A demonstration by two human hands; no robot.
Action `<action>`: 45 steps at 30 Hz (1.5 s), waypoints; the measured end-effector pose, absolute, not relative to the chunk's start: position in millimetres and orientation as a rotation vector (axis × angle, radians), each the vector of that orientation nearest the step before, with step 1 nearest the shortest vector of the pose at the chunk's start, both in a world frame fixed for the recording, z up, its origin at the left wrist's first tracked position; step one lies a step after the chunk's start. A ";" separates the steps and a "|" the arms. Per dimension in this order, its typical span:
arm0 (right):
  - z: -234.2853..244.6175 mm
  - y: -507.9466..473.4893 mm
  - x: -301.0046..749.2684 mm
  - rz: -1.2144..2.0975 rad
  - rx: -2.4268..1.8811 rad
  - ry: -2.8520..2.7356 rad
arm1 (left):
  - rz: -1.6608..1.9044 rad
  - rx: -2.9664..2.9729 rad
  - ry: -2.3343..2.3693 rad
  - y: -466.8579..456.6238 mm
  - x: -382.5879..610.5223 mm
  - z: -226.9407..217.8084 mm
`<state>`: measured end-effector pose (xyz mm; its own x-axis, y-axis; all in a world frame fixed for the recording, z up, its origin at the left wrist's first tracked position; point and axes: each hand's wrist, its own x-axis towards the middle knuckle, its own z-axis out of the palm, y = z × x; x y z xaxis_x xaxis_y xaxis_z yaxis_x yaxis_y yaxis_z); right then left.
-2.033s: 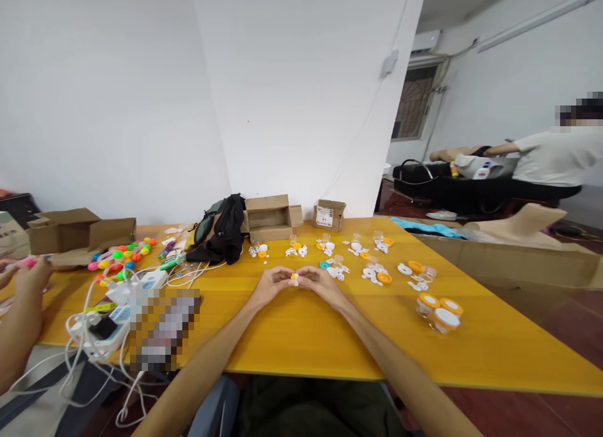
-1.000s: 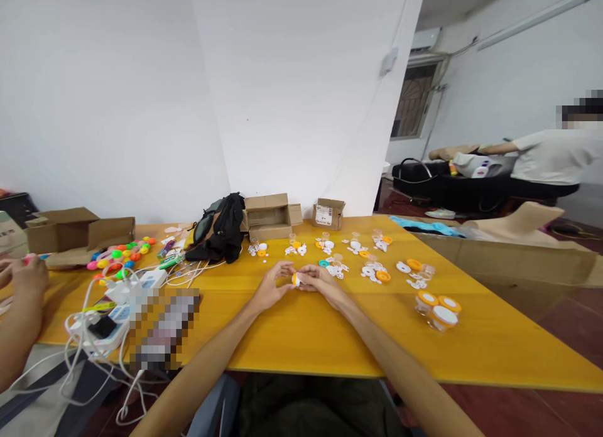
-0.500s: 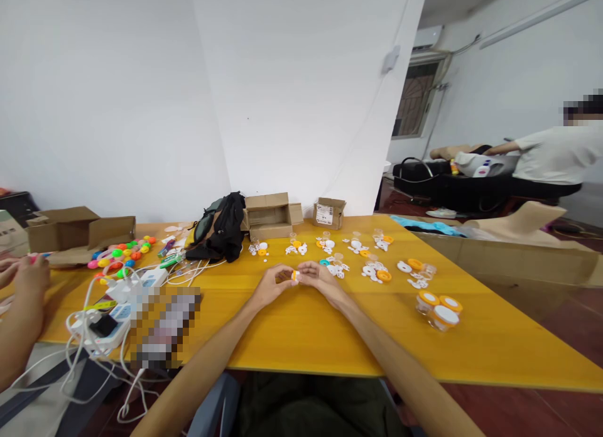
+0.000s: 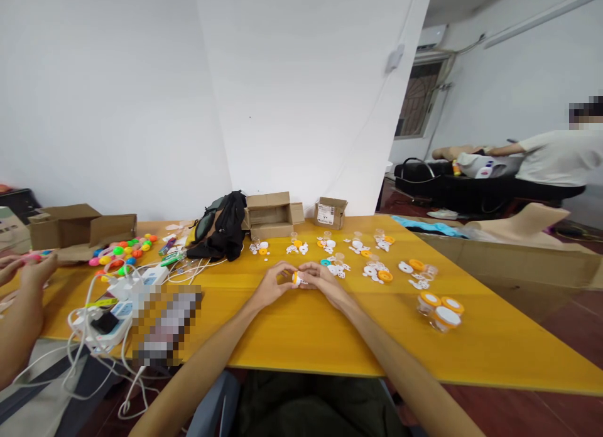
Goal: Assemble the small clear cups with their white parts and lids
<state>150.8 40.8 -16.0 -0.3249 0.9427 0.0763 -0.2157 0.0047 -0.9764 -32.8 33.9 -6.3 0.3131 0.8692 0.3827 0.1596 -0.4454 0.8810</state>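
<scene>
Over the middle of the table, my left hand (image 4: 275, 284) and my right hand (image 4: 324, 281) both grip a small orange-lidded jar (image 4: 296, 279) between their fingertips. It lies on its side, its orange rim towards the left; white shows beside the rim, and my right fingers cover much of the rest. Just beyond my right hand lie a teal ring (image 4: 325, 262) and white perforated pieces (image 4: 338, 270). To the right are an orange ring (image 4: 385, 276) and a white disc (image 4: 404, 267). Several closed jars (image 4: 446, 318) with orange-and-white lids stand together nearer the right edge.
Further loose sets of clear cups, rings and white pieces (image 4: 296, 248) line the back. Behind stand an open carton (image 4: 269, 223), a small box (image 4: 330, 213) and a black bag (image 4: 226, 226). Left are a power strip (image 4: 117, 318), cables, colourful beads (image 4: 117, 253) and another person's hand (image 4: 38, 270).
The jar between my hands has turned, so more of its white part and orange rim shows. My hands stay in nearly the same place.
</scene>
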 end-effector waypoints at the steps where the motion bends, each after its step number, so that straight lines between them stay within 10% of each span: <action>1: -16.1 40.9 150.7 1.506 -0.837 -1.301 | 1.173 1.814 0.916 33.8 -32.4 -6.3; 45: -16.0 38.7 148.0 1.086 -0.877 -1.774 | 1.150 1.349 0.896 36.3 -34.7 -9.1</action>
